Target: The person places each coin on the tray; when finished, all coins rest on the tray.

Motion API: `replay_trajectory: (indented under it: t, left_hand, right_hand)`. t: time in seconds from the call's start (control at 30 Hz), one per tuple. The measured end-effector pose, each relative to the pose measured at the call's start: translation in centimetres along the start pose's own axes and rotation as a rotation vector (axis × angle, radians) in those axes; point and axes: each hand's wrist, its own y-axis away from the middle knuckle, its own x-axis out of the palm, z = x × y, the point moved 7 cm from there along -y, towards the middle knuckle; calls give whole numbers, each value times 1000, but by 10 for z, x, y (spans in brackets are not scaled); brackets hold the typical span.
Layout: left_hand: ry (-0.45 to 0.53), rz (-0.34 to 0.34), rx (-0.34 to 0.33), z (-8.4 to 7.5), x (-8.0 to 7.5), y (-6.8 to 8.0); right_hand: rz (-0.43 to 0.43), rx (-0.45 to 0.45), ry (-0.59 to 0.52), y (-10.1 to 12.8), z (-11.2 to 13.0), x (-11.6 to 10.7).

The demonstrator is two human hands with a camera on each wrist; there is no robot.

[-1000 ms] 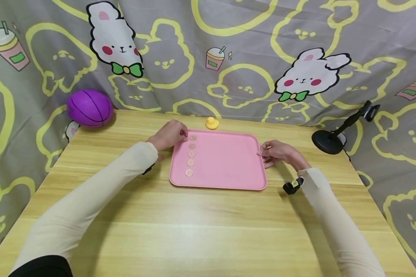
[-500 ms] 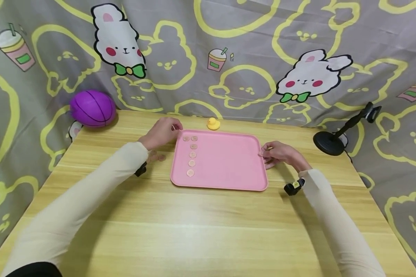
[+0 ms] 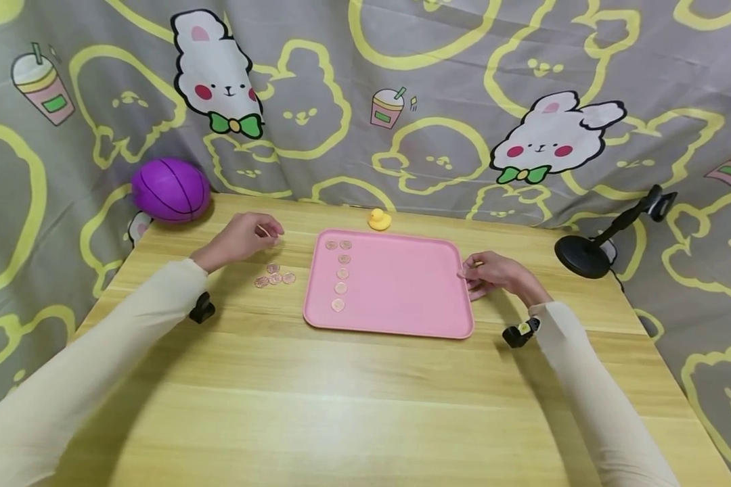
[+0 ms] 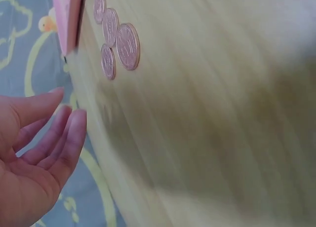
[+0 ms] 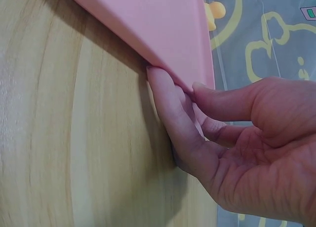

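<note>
My right hand (image 3: 493, 269) pinches the right edge of the tray (image 3: 408, 287), probably so it cannot slide; my left hand (image 3: 244, 235), loose-fingered, holds nothing that I can see, above the worktop (image 3: 329, 406), left of the tray; four coins (image 3: 274, 278) cluster between its fingertips and me, near the tray's left edge, presumably for easy reach; six coins (image 3: 342, 273) lie inside, five in a column along that edge, one in the far left corner.
</note>
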Motion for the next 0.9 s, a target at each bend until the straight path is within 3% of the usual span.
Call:
replay_trajectory:
  t: [0.2, 0.4, 0.67, 0.9]
  left_hand:
    - [85, 82, -18, 11, 2, 13]
    - [91, 180, 20, 16, 14, 26]
    - [39, 140, 82, 15, 20, 29]
    - [17, 179, 60, 12, 22, 25]
  right_hand:
    - [-18, -6, -3, -2, 1, -3]
    - [-5, 1, -3, -2, -3, -1]
    - [-11, -3, -16, -2, -3, 0]
    - [2, -6, -29, -1, -3, 0]
